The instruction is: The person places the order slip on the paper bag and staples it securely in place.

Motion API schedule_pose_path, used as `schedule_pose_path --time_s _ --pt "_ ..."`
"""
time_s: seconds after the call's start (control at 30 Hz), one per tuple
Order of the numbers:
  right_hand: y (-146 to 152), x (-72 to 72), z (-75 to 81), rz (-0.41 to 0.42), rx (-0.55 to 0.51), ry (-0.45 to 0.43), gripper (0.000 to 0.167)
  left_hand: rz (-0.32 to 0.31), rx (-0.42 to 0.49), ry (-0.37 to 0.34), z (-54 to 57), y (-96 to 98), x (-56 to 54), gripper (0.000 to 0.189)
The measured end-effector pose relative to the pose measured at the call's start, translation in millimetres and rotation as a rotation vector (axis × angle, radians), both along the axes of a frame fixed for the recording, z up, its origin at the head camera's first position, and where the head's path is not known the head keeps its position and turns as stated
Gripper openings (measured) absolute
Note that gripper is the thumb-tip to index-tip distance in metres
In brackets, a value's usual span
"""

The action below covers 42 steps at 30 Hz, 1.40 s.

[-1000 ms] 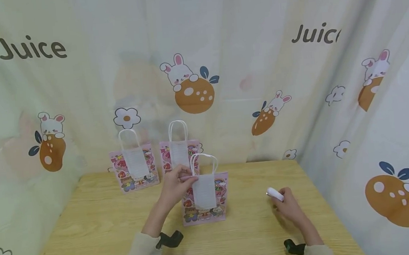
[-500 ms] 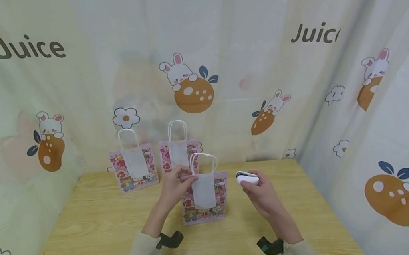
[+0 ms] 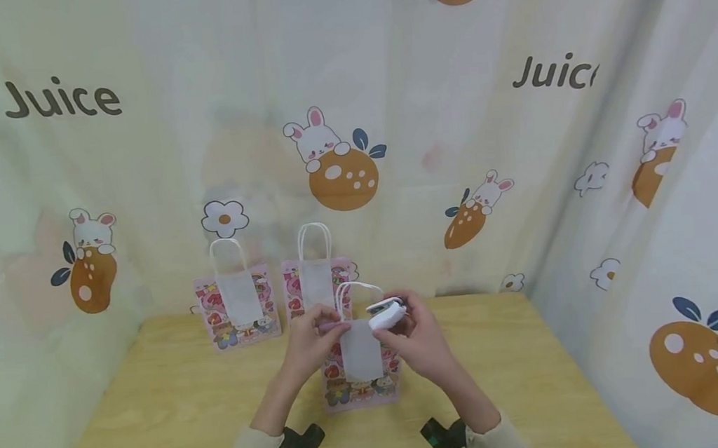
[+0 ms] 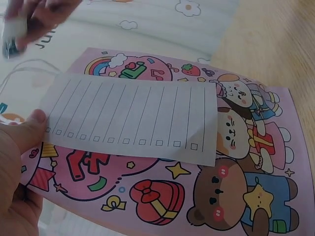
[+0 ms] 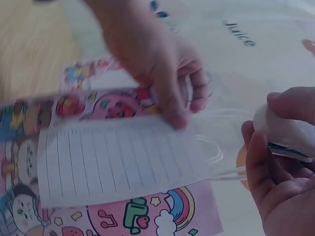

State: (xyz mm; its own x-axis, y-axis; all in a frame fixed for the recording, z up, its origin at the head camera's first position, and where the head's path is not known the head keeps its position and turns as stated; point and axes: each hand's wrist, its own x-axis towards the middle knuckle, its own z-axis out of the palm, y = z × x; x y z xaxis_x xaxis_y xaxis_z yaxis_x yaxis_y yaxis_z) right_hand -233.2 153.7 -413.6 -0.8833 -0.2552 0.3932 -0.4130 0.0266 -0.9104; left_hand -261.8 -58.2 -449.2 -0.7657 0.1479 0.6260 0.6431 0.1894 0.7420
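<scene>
In the head view, my left hand (image 3: 308, 344) pinches the top edge of a pink cartoon-print paper gift bag (image 3: 361, 395) that has white rope handles. A white sheet of lined paper (image 4: 133, 115) with small checkboxes lies against the bag's front, and the left thumb presses on its upper end. My right hand (image 3: 423, 338) holds a small white stapler (image 3: 386, 314), its mouth apart, beside the bag's top right corner. From the right wrist view, the stapler (image 5: 285, 128) sits between thumb and fingers, clear of the paper.
Two similar pink bags, a left one (image 3: 217, 312) and a middle one (image 3: 340, 271), stand at the back with white sheets on their fronts. A printed curtain (image 3: 421, 128) hangs behind the wooden table (image 3: 504, 381).
My right hand has brought the stapler leftward from the table's right side to the held bag's top right corner. The left hand keeps its pinch on the bag. The head view has tilted slightly up.
</scene>
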Motion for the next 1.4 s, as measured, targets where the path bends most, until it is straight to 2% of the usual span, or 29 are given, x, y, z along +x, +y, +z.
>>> schedule_pose_path --time_s 0.13,0.33,0.67,0.87,0.97,1.07,1.13,1.2,1.3,1.4 --pt "-13 -5.7 1.0 -0.085 0.231 0.136 0.048 0.003 -0.011 0.018 5.3 -0.6 2.3 0.017" --pt "-19 -13.0 -2.3 -0.135 0.405 0.215 0.050 -0.011 -0.017 0.026 5.6 -0.8 2.6 0.017" --pt "-19 -23.4 0.8 -0.063 0.538 0.286 0.048 0.000 -0.046 0.068 6.2 -3.2 3.1 0.018" --pt "-18 -27.7 1.7 -0.034 0.708 0.248 0.046 -0.001 -0.053 0.093 3.8 -2.7 2.5 0.019" --pt "-18 -29.5 2.0 -0.024 0.742 0.237 0.046 0.002 -0.059 0.097 5.0 -1.2 0.8 0.018" --pt "-17 -32.3 1.7 -0.024 0.720 0.238 0.044 0.006 -0.044 0.051 7.3 -0.4 -0.6 0.020" --pt "-17 -33.8 0.7 -0.013 0.705 0.242 0.042 0.005 -0.019 -0.025 8.4 -1.0 -0.1 0.020" --pt "-16 -35.0 -1.5 -0.002 0.703 0.244 0.041 -0.011 0.008 -0.130 8.7 -1.9 1.3 0.022" --pt "-15 -35.1 -5.5 -0.001 0.706 0.264 0.039 -0.074 0.009 -0.257 8.6 -1.3 3.4 0.026" --pt "-15 -34.8 -9.6 -0.022 0.697 0.316 0.040 -0.158 0.010 -0.303 9.3 2.7 3.5 0.027"
